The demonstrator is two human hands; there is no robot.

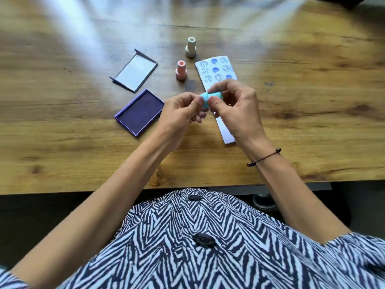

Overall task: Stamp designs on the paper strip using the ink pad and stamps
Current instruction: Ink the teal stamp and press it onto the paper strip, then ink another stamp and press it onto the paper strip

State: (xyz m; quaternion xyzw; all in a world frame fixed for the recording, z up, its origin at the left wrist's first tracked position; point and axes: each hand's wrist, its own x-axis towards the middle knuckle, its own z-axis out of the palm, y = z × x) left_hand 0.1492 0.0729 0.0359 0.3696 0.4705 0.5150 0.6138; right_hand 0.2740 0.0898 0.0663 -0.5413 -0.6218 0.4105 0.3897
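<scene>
Above the paper strip (216, 80), both hands (210, 107) pinch a turquoise stamp (209, 97), fingers closed.

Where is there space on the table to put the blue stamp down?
Bare wood lies right of the paper strip, left of the ink pad and its lid, and along the table's near edge. It is crowded in the middle, where the pink stamp and cream stamp stand between lid and strip.
</scene>
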